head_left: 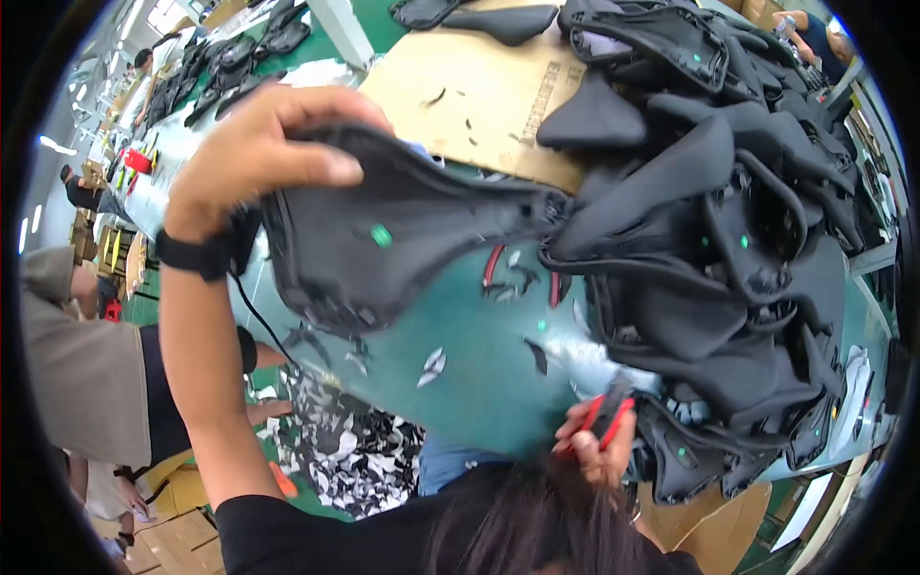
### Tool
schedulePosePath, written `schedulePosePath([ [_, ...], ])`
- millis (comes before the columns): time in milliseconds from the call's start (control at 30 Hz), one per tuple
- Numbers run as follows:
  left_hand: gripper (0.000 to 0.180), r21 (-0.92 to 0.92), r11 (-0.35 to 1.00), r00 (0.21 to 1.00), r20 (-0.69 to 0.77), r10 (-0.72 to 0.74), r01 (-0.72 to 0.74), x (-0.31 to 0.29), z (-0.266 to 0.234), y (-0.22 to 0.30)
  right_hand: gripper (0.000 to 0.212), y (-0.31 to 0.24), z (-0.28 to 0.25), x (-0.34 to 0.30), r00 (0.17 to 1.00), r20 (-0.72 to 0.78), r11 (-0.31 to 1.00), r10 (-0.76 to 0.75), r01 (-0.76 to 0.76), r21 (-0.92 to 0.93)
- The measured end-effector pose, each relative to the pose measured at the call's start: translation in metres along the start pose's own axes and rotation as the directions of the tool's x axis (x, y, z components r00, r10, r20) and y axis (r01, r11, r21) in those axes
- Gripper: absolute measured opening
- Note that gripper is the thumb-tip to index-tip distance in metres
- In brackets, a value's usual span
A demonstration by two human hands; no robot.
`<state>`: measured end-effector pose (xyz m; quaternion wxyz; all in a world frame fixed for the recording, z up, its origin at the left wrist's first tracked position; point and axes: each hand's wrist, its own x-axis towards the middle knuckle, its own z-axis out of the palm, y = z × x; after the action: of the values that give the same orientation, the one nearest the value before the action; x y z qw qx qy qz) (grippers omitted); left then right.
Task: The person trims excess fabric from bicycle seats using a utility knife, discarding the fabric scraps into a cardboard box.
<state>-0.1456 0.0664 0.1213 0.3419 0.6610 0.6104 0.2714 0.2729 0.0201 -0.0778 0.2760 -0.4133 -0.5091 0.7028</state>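
A black bicycle saddle [355, 244] is tilted with its hollow underside showing and a small green mark inside. My left hand [278, 149] grips its wide end, thumb over the rim; the other fingers are partly hidden behind. The saddle's narrow nose points right, toward a heap of black saddles [661, 316]. Lower right, near the table's front edge, my right hand [594, 450] is closed around a red-and-black utility knife [609, 412]; its blade cannot be made out. Beyond the held saddle lies a tool with curved red handles [494, 265], partly covered.
Small black offcuts [433, 366] lie on the green table [479, 402]. A cardboard sheet [479, 86] covers its far part. Black and white scraps [355, 450] pile up below the near left edge. One person [96, 355] stands at left, another [815, 43] works far right.
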Motion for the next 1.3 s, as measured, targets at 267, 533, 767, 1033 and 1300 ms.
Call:
schedulePosePath([
  [267, 0.033, -0.263, 0.962, 0.997, -0.034, 0.068, -0.074, -0.091, 0.091, -0.049, 0.052, -0.017, 0.001, -0.016, 0.97, -0.121, 0.955, -0.21, 0.177, -0.238],
  [533, 0.035, 0.064, 0.962, 0.961, -0.053, 0.27, -0.267, -0.037, 0.196, -0.062, 0.043, -0.026, 0.0, -0.024, 0.984, -0.119, 0.82, 0.13, -0.174, -0.545],
  [767, 0.076, 0.285, 0.958, 0.999, -0.003, 0.039, -0.036, -0.12, 0.211, -0.04, 0.053, -0.055, 0.002, -0.027, 0.926, 0.273, 0.368, -0.26, 0.356, -0.859],
  [1033, 0.066, 0.137, 0.99, 0.984, -0.18, 0.0, 0.025, -0.126, 0.246, -0.05, 0.055, -0.067, 0.031, 0.001, 0.907, 0.422, 0.023, 0.003, 0.422, -0.906],
  [1300, 0.067, 0.06, 0.997, 0.974, -0.225, -0.028, 0.042, -0.127, 0.246, -0.051, 0.058, -0.078, 0.003, -0.043, 0.917, 0.361, -0.001, 0.171, 0.367, -0.93],
])
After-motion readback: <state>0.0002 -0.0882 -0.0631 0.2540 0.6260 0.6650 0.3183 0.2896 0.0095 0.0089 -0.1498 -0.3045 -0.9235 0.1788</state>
